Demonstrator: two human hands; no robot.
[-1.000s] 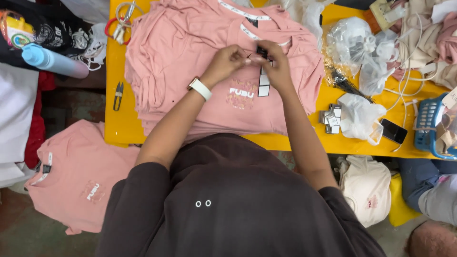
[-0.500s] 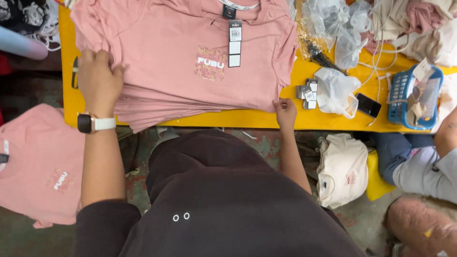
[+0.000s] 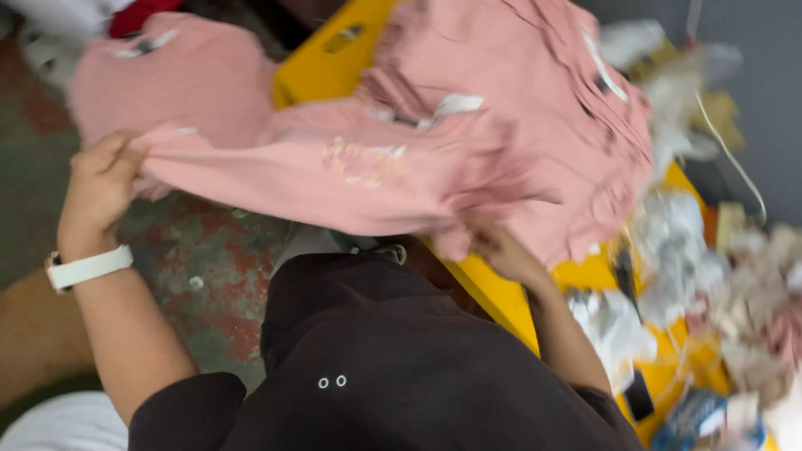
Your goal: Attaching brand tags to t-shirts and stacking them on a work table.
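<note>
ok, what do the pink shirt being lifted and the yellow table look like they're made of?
Pink shirt: soft knit cloth, likely cotton jersey; matte, drapes and wrinkles between left hand and right hand. Yellow table: hard, smooth, painted or laminated board; flat, slightly glossy. Blur leaves both uncertain.

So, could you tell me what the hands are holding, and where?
A pink T-shirt: left hand grips one edge, right hand the opposite edge, partly hidden by cloth.
</note>
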